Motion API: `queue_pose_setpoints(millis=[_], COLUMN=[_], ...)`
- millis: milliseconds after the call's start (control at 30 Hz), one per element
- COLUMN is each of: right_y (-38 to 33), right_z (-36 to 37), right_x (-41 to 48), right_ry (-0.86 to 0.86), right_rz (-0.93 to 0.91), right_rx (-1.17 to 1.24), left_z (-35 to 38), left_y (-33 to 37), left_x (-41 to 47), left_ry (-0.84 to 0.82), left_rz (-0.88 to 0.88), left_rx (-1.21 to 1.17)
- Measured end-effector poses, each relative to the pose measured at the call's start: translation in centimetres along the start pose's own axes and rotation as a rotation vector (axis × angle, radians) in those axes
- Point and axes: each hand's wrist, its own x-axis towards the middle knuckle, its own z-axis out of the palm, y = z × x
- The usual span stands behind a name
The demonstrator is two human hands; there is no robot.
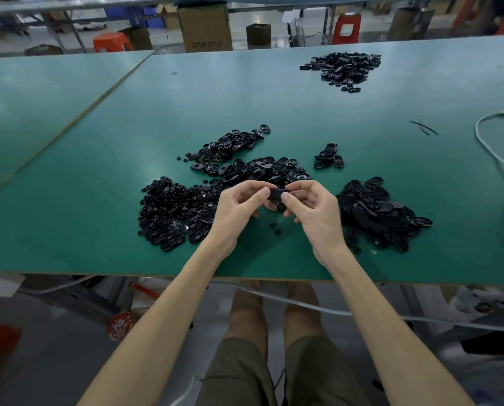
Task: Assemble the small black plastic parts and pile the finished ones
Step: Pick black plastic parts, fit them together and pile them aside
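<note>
- The small black part (277,194) is a dark, flat piece held just above the green table (69,171), near its front edge and between the two hands.
- The left hand (239,209) pinches the part's left end with its thumb and curled fingers. The right hand (312,212) pinches the right end the same way.
- The fingertips cover most of the part, so its outline is hard to make out, and I cannot tell whether it is one piece or two.
- Two tiny black bits (275,227) lie on the table right under the hands.
- A heap of small pieces (174,212) lies left of the hands, a middle heap (244,159) behind them, and a heap of oval shells (382,212) to the right.
- A small cluster (329,155) sits apart from these, and a far pile (344,67) lies well back.
- A white cable (493,159) curls along the table's right side.
- A cardboard box (205,27) and a red stool (111,42) stand beyond the table.
</note>
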Motion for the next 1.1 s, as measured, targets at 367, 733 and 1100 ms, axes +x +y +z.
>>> queue_pose_setpoints(millis=[367, 733, 1100], right_y=[-0.26, -0.51, -0.20], right_z=[0.11, -0.06, -0.03], right_x=[-0.09, -0.14, 0.03], right_ry=[-0.026, -0.053, -0.071], right_rz=[-0.019, -0.040, -0.027], right_rx=[0.038, 0.045, 0.005], left_z=[0.35, 0.51, 0.59], left_y=[-0.02, -0.24, -0.13], left_x=[-0.02, 0.01, -0.09], left_ry=[-0.027, -0.052, -0.006], left_rz=[0.021, 0.059, 0.047], left_rx=[0.038, 0.146, 0.187])
